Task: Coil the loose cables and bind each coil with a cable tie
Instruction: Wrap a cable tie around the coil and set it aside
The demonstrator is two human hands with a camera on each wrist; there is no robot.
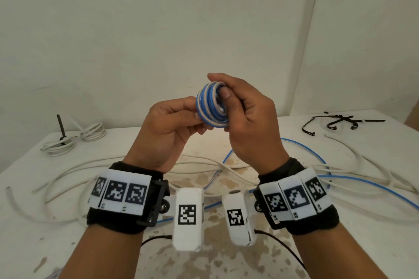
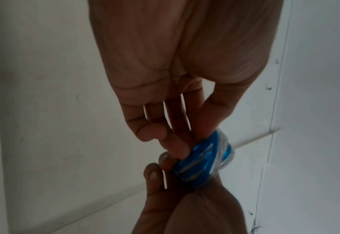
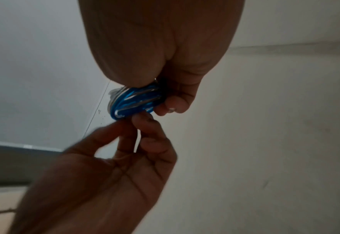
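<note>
Nearest the camera, both wrists carry black bands with white coded tags. Beyond them, the left hand (image 1: 167, 129) and the right hand (image 1: 244, 120) are raised above the surface (image 1: 68, 244) and meet at a small blue-and-white coil (image 1: 210, 107) held between them. The right hand's fingers (image 1: 217, 78) curl over the top of the coil while its thumb presses the near face, so the hand is clamped on the coil. The left hand's fingers (image 2: 177, 147) pinch the coil's left edge from below and beside; in the left wrist view the fingertips close on the blue turns (image 2: 203, 159), and in the right wrist view the coil (image 3: 137, 101) sits wedged under the right palm with the left fingertips touching its lower rim.

Below the fingers, loose white cables (image 1: 68, 179) and a blue cable (image 1: 362, 186) sprawl in loops across the stained surface, passing under both wrists. Farther out, to the left of the fingers, a coiled white cable (image 1: 74, 138) lies near a dark upright rod (image 1: 60, 127). Far to the right of the fingers, several black cable ties (image 1: 335, 122) lie scattered by the back edge, close to the white wall (image 1: 158, 18).
</note>
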